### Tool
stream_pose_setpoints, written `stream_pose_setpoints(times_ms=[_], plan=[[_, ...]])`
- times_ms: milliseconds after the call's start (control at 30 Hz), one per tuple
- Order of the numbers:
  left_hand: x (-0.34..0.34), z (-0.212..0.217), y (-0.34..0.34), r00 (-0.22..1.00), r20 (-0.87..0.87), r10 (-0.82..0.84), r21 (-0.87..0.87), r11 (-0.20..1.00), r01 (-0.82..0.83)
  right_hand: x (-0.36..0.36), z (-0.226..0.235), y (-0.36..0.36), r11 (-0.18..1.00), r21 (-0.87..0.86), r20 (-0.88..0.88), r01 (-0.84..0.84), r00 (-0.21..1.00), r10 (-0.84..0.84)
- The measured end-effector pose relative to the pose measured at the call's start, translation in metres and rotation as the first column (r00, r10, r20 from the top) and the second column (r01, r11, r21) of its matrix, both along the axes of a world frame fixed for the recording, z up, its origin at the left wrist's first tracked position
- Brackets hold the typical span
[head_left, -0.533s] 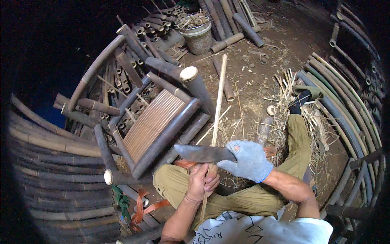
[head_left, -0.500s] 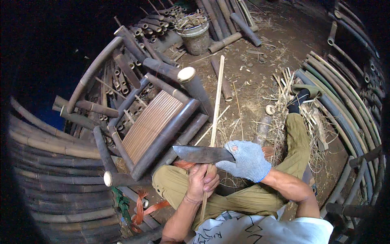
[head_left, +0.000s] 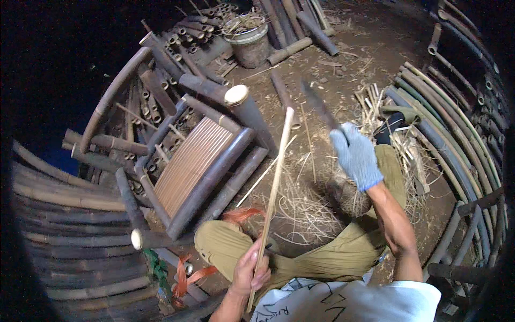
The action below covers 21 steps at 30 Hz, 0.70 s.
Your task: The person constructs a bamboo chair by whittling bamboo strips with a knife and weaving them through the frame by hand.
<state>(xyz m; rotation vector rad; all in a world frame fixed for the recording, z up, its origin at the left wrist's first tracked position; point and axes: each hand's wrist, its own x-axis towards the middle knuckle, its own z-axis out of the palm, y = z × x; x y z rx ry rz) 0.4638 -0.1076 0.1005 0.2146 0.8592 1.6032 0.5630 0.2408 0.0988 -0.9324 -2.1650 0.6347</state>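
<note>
My bare left hand is closed around the lower part of a long, pale bamboo strip, over my crossed legs. The strip leans slightly right toward its far end and passes close to the seat-like bamboo frame. In its grey-blue glove, my right hand is raised to the right, gripping a large knife. The dark blade points forward and a little left, blurred, well apart from the strip. Fingers and glove hide the knife's handle.
A dark bamboo frame with a slatted panel stands left of the strip. Shavings litter the ground ahead of my legs. Bent bamboo poles line the right. A bucket of scraps stands far back; orange-red ribbon lies left of my hand.
My right hand has lifted the knife off the strip and swung it forward and right. My left hand has drawn back toward me with the strip, whose far end is now nearer.
</note>
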Motion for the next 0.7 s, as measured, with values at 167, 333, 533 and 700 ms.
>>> stream_pose_setpoints(times_ms=[167,333,533,700], plan=[[-0.006,0.013,0.048,0.869,-0.479,0.122,-0.155,0.963,-0.221,0.006,0.016,-0.093,0.882,-0.108,0.185,-0.458,0.863,0.47],[-0.004,0.021,0.064,0.74,-0.672,0.013,-0.197,0.961,-0.196,0.001,0.006,-0.107,0.882,-0.048,0.237,-0.469,0.852,0.466],[0.01,0.016,0.05,0.745,-0.662,-0.086,-0.25,0.962,-0.111,0.002,-0.006,-0.082,0.971,-0.003,0.071,-0.238,0.969,0.238],[0.022,0.01,0.014,0.748,-0.634,-0.196,-0.331,0.943,-0.033,0.012,-0.02,-0.038,0.995,0.07,0.157,-0.067,0.986,0.056]])
